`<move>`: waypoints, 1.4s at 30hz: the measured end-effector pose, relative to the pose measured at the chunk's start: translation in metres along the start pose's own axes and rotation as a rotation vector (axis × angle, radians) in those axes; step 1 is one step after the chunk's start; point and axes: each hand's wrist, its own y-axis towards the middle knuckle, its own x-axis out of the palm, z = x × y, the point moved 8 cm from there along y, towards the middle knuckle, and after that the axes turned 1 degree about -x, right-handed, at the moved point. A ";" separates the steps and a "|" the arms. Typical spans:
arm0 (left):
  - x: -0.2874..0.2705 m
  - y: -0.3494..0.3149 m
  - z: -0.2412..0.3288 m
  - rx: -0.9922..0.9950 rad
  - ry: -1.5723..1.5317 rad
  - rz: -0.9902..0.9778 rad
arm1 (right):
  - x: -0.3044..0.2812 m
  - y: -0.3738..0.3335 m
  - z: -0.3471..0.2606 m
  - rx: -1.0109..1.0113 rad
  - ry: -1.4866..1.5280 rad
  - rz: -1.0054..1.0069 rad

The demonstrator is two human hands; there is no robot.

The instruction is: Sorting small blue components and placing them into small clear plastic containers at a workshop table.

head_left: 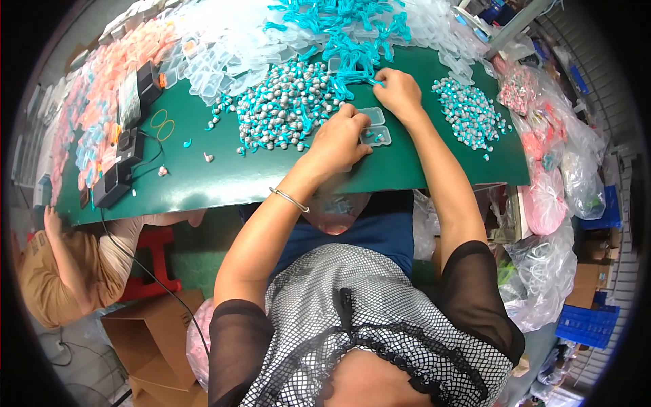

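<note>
On the green table, a small hinged clear plastic case (380,136) lies unfolded, with a bit of teal in its near half. My left hand (339,139) is curled over the case's left edge, thumb and fingers closed on it; the palm hides part of the case. Just beyond the case, my right hand (399,93) pinches a teal cord (375,82) at the edge of a heap of bundled teal cords (356,57). Left of my left hand spreads a big pile of small grey-and-teal plug-like pieces (278,108).
A smaller pile of similar pieces (468,112) sits at the right. Clear cases (224,64) are heaped behind, with orange packets (135,47) at far left. Black boxes (112,186) and rubber bands (161,125) lie left. Another person (68,271) sits at lower left.
</note>
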 end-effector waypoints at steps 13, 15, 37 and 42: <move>-0.006 -0.004 -0.001 0.003 -0.024 0.124 | -0.029 -0.094 0.023 -0.012 0.739 -0.006; -0.007 -0.002 0.001 -0.012 -0.007 0.137 | -0.031 -0.097 0.018 -0.038 0.726 0.015; 0.008 0.016 0.033 -0.040 0.471 0.108 | -0.023 -0.106 0.007 -0.105 0.675 0.145; 0.001 -0.001 0.037 0.119 0.281 0.098 | -0.025 -0.107 0.007 -0.131 0.674 0.140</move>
